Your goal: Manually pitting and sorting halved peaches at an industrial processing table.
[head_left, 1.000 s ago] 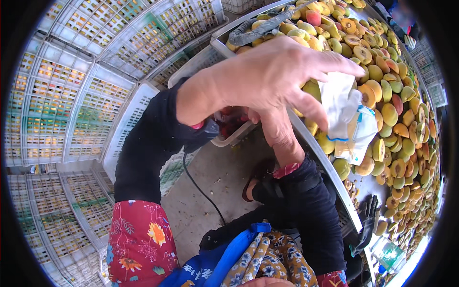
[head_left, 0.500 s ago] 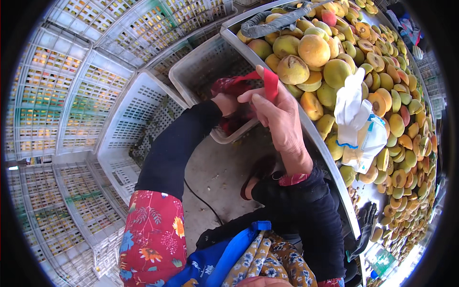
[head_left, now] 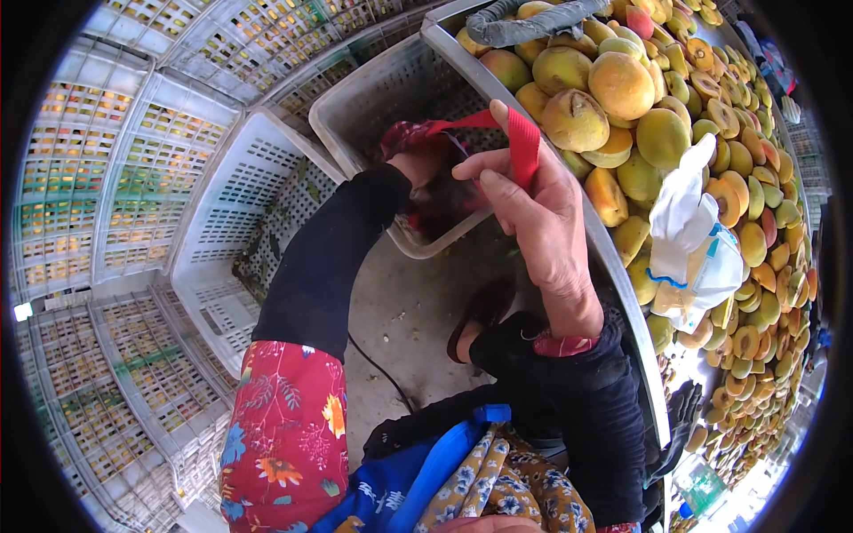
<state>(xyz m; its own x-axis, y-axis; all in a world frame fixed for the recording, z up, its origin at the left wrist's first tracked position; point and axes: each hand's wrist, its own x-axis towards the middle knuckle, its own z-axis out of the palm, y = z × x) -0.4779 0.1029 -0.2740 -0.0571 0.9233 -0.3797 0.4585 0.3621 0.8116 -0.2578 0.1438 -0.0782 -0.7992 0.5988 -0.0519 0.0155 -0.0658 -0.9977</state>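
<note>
Right hand (head_left: 549, 218) gripping 1 red strap (head_left: 525, 149) | left hand (head_left: 418, 169): can't tell | 1 crate (head_left: 369, 96) beneath

1. A bag (head_left: 404, 136), dark red with a patterned surface, sat inside the gray plastic crate (head_left: 373, 80), soft and crumpled.
2. Its upper part bunched up near the middle of the crate, while darker red folds reached toward the crate's near edge; much of it was too shadowed to make out.
3. A flat, bright red strap (head_left: 524, 147) ran from the bag's top toward the crate's right edge, then folded downward in a raised loop.
</note>
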